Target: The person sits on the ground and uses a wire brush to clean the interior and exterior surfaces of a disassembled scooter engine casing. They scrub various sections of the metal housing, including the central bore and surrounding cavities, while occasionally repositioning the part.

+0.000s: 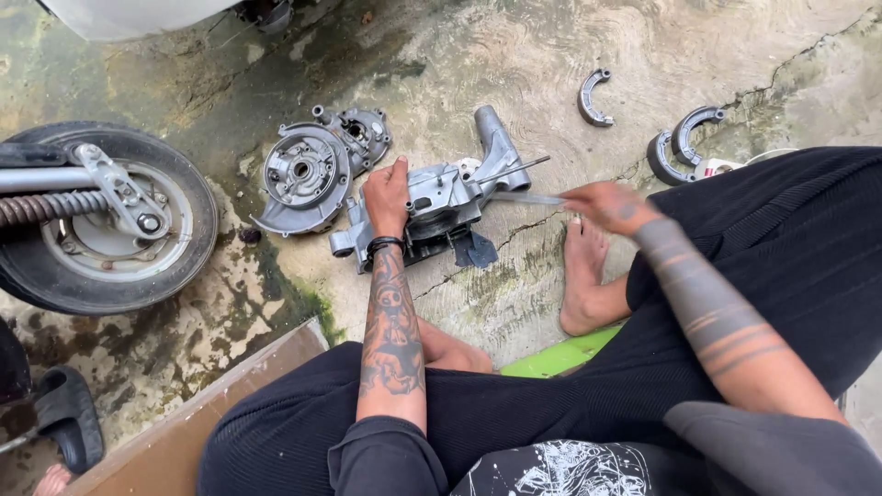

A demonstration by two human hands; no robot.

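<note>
Seen from the head camera, a person sits low over a stained, cracked concrete floor point(514, 55) with a grey metal engine casing point(441, 197) lying on it in front of the knees. The left hand point(388, 196) rests on top of the casing's left part, its fingers point(397, 170) curled down and pressed on the metal, holding it steady. The right hand point(606, 204) is just right of the casing and blurred; its fingers seem closed around a thin flat blade-like tool point(525, 197) whose tip points at the casing's right end, though how tightly cannot be told. A thin rod point(514, 170) sticks out of the casing just above that tool.

Touching the casing's left edge lies a round metal cover plate point(303, 174), its hollow face up, showing a centre hub and nothing loose inside. Well left of the casing stands a scooter wheel point(101, 220) with a spring. To the upper right of the casing lie three curved brake shoes point(594, 96), one apart and two close together. A bare foot point(583, 276) rests below and right of the casing, and a black sandal point(66, 413) lies far lower left.
</note>
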